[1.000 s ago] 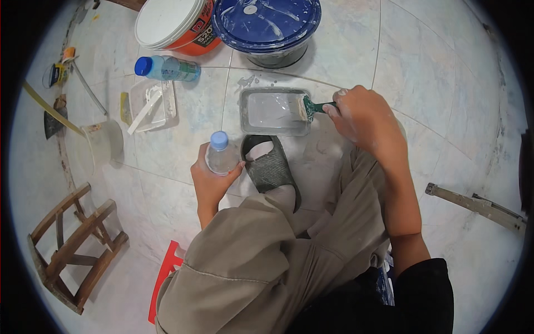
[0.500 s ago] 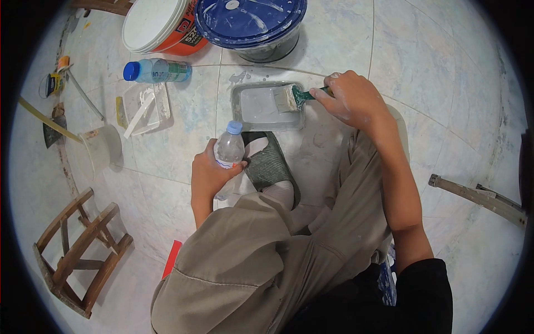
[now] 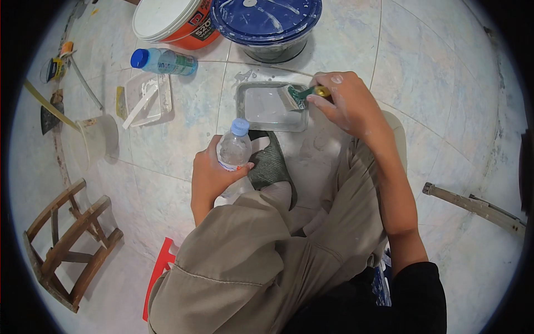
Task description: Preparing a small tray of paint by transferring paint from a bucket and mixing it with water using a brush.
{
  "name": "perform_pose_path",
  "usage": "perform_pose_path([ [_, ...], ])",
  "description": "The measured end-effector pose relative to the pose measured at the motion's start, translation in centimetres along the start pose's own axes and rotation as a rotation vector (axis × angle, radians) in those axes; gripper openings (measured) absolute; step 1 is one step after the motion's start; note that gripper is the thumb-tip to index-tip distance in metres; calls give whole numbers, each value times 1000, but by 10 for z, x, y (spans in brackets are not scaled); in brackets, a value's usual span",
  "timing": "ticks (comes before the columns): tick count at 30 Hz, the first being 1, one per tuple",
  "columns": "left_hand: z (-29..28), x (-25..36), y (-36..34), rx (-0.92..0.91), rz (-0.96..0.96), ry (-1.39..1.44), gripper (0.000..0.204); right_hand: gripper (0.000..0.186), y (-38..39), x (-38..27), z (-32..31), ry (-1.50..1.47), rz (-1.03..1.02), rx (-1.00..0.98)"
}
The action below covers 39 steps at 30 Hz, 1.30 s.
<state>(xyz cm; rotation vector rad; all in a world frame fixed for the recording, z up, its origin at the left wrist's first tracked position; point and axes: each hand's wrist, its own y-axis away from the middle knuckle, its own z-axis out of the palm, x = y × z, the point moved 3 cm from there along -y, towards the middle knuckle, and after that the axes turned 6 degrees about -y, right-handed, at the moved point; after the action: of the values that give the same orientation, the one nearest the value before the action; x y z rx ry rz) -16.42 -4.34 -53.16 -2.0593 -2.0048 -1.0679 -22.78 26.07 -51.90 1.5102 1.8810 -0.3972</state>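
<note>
My left hand [image 3: 208, 175] is closed around a clear plastic bottle [image 3: 233, 149] with a light blue cap, held upright beside my foot in a dark grey slipper [image 3: 271, 164]. A paintbrush [image 3: 296, 97] with a green ferrule area and pale bristles is gripped in my right hand [image 3: 346, 106], which has whitish smears on it. The bristles rest at the right end of a shallow clear tray [image 3: 272, 126] that holds pale grey-white paint [image 3: 261, 104]. The tray lies on the tiled floor, beyond the bottle.
Behind the tray stand a blue-lidded bucket [image 3: 267, 22] and an orange-and-white bucket [image 3: 192, 33]. A blue-capped bottle [image 3: 167, 61] lies left of them, near a white container [image 3: 161, 103]. A white pail [image 3: 97, 139] and wooden frame [image 3: 72, 239] are left; a metal leg [image 3: 473, 206] is right.
My right hand has turned and tilted the brush, with its bristles shifted slightly within the tray. The left hand still holds the bottle. The whole view has shifted a little.
</note>
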Motion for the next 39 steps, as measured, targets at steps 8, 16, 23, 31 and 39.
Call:
perform_pose_path([
  [8,-4,-12,3,-30,-24,-26,83,17,-11,-38,-3,-115,-463,194],
  [16,-5,-24,6,-7,-44,-22,74,21,-56,-49,0,-103,-507,27],
  [23,-5,-19,8,-30,-23,3,72,22,-74,-60,24,-78,-535,-37],
  [31,-6,-15,5,-43,-16,-36,75,29,-76,-40,34,-31,-461,105],
  [39,-9,-4,4,-61,9,-7,76,31,-45,-57,0,-15,-424,189],
])
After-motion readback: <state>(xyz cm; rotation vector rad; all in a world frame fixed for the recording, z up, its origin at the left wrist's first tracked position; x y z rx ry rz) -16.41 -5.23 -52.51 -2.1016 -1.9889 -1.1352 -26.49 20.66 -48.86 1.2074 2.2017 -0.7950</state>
